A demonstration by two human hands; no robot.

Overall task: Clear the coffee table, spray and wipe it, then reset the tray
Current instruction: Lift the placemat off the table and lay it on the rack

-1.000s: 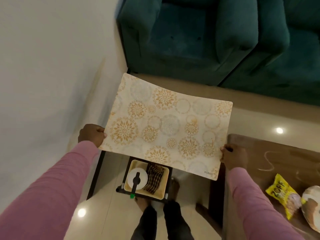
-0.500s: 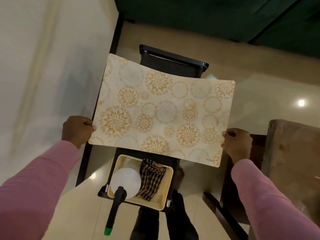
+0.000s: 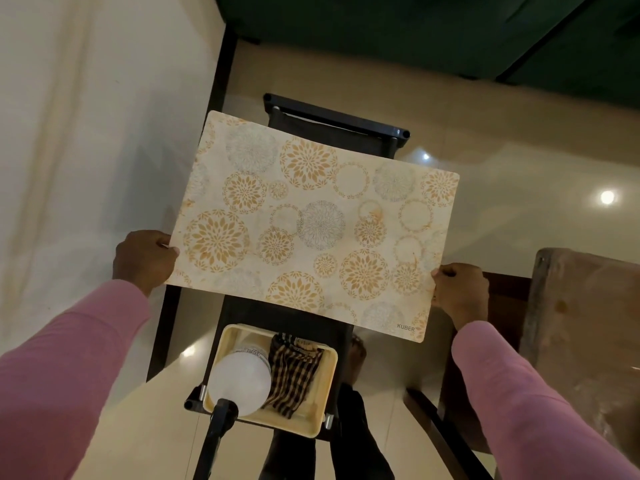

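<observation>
Your left hand point(image 3: 145, 261) and right hand point(image 3: 459, 292) each pinch a short edge of the cream placemat with gold floral medallions point(image 3: 311, 223). You've swung it away from the brown wooden bench point(image 3: 585, 323) — it now hangs over the black stand point(image 3: 332, 119), so clearing looks under way.

Place: a home living room.
Seating: dark green upholstered sofa point(image 3: 398, 32).
Floor: glossy cream tiles point(image 3: 519, 220) mirroring ceiling lights.
Furniture: worn wooden coffee table point(image 3: 585, 323).
</observation>
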